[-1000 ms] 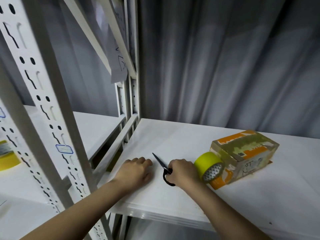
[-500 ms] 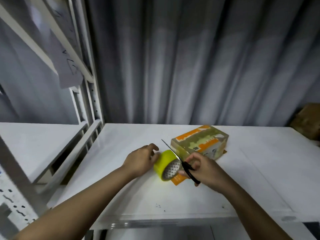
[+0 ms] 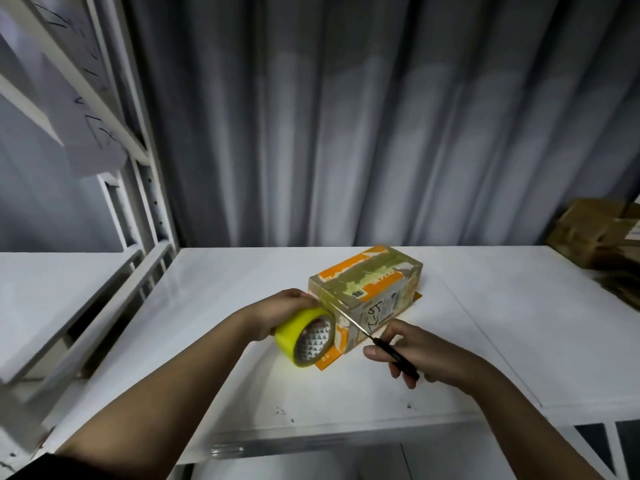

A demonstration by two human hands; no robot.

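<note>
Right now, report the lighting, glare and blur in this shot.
Head view: light falls brightest on the yellow tape roll and white shelf, which shows a soft sheen; at its edges the rack uprights lean with wide-angle distortion; the curtain and brown boxes at far right look soft and dim.

Yellow tape roll point(image 3: 294, 329) (triangle-patterned core), orange-and-green box point(image 3: 367, 289), black-handled scissors point(image 3: 394, 355).

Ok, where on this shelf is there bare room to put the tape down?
Bare shelf lies between the left hand and the rack upright, and between the taped box and the brown cartons. Crowded at the box's near end: tape roll, scissors, right hand.
</note>
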